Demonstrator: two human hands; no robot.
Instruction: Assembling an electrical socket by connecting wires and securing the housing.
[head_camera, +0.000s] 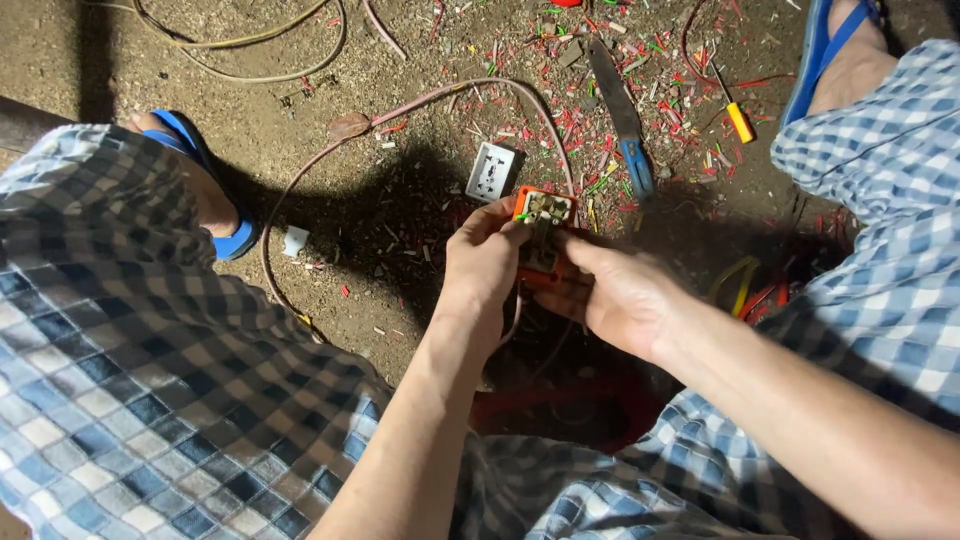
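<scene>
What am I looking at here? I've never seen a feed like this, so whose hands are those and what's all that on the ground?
There is no machine: one camera worn on a person's head looks down at their own bare hands and checked-cloth knees. The left hand and right hand together hold an orange electrical socket body with its metal contacts showing. On the dirt floor lie a white socket faceplate, a blue-handled saw blade, a small yellow-handled screwdriver, a pinkish cable looping round, and many red and green wire scraps. Both feet wear blue sandals.
</scene>
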